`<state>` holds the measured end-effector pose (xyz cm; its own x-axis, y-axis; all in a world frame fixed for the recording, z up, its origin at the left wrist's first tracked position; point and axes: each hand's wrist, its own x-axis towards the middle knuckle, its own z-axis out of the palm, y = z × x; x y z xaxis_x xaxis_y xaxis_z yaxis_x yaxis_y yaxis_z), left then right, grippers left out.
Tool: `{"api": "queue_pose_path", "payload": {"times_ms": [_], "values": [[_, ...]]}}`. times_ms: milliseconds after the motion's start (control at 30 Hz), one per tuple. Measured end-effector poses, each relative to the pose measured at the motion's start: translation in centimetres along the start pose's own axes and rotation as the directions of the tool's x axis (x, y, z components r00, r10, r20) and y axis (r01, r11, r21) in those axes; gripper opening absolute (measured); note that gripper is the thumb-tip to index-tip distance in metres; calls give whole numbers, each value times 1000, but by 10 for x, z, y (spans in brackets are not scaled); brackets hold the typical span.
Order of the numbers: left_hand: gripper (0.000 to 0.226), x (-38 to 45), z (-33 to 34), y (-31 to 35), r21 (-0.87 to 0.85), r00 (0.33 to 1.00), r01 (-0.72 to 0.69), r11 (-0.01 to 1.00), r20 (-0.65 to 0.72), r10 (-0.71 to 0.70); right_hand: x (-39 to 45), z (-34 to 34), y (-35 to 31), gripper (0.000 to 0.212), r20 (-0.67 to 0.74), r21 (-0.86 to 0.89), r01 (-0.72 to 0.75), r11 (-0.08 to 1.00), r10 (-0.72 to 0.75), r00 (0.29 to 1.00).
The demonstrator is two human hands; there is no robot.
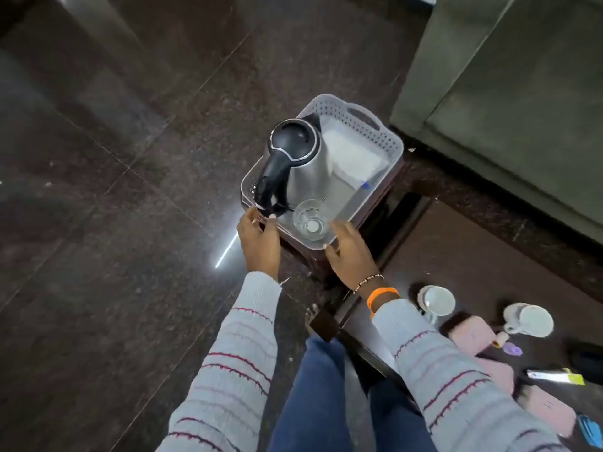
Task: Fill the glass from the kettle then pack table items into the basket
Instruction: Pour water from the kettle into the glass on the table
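Steel kettle (pixel 295 158) and fragile glass (pixel 310 220) stand inside the basket (pixel 359 125); heavy, so lift it by both end rims. Left hand (pixel 259 238) and right hand (pixel 350 252) hover near, fingers loosely spread, holding nothing.

Both hands (pixel 306 243) forward, fingers relaxed, uncurled.

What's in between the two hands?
In the head view, the near rim of the basket lies between the left hand and right hand, with the glass just inside it.
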<state>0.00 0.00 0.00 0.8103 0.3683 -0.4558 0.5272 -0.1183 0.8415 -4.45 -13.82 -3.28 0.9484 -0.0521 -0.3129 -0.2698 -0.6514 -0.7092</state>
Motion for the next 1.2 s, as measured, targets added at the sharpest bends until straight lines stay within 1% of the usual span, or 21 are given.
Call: {"api": "queue_pose_path", "payload": {"times_ms": [67,100,200,300,400,467,567,633,733,867,967,1033,1200], "values": [[49,23,0,2,80,998,-21,997,63,16,21,14,-3,60,-1,7,-82,997,82,997],[49,31,0,2,107,994,-47,993,100,37,27,20,-3,67,5,4,-116,993,115,993],[42,57,1,5,130,980,-66,989,197,40,46,38,-4,80,26,5,-176,984,176,984],[31,79,4,7,181,961,-87,980,273,35,62,47,-3,91,19,-22,-202,979,202,979],[31,97,10,11,222,939,-110,969,343,28,73,54,0,100,-6,-47,-232,972,232,973],[31,107,13,13,230,926,-107,967,377,13,78,57,1,101,-43,-50,-244,968,242,969],[26,115,14,17,233,902,-86,969,430,-23,81,57,0,92,-118,-45,-234,971,228,967],[29,116,13,19,216,887,-74,973,460,-35,79,55,-1,87,-167,-6,-229,973,225,960],[36,112,11,20,203,893,-111,973,450,8,70,49,-1,82,-249,65,-194,979,204,947],[26,98,13,21,172,920,-138,975,387,62,51,36,0,85,-290,140,-134,981,170,942],[28,86,14,23,139,934,-138,981,349,82,32,25,3,86,-336,160,-70,985,121,934],[29,80,11,25,99,937,-138,985,335,98,18,17,4,86,-371,187,-48,981,116,921],[34,56,-5,38,131,923,-261,957,325,207,-17,-11,13,85,-484,225,-4,974,115,868]]}}
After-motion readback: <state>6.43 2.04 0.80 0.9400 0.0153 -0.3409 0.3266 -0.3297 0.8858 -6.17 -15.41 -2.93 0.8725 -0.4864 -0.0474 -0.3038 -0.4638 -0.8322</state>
